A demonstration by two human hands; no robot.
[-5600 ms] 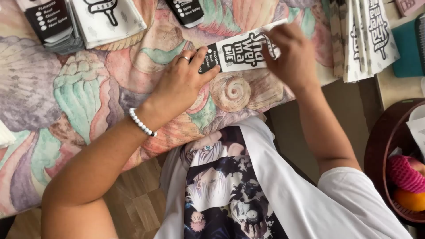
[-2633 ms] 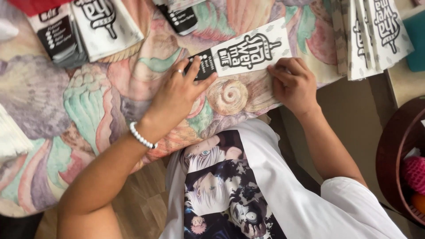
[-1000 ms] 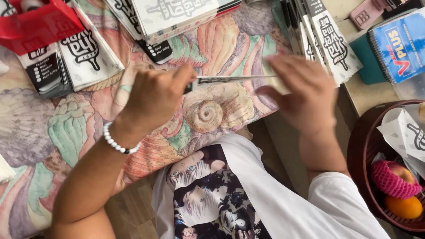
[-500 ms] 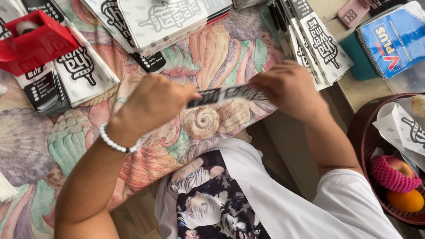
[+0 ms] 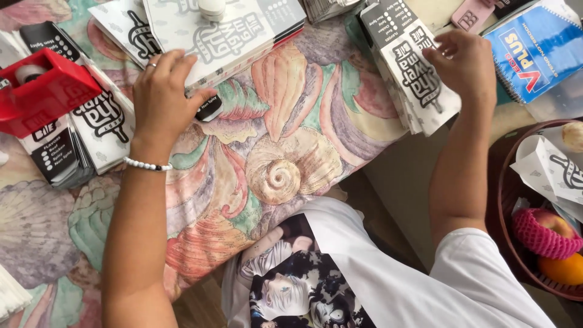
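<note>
Four sleeve stacks (image 5: pixel 419 73), one red tape dispenser (image 5: pixel 45 91), one notebook (image 5: pixel 537 51).

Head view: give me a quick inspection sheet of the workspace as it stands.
Surface: shell-patterned cloth covers the table.
Job's things: flat printed paper sleeves; centre stack under the left hand, right stack under the right hand, left stack.
Clutter: red tape dispenser, blue notebook, pink tag.
Grippers: both hands flat on stacks, gripping nothing.
Cables: nothing seen.
Surroundings: fruit basket at right, wooden floor.
</note>
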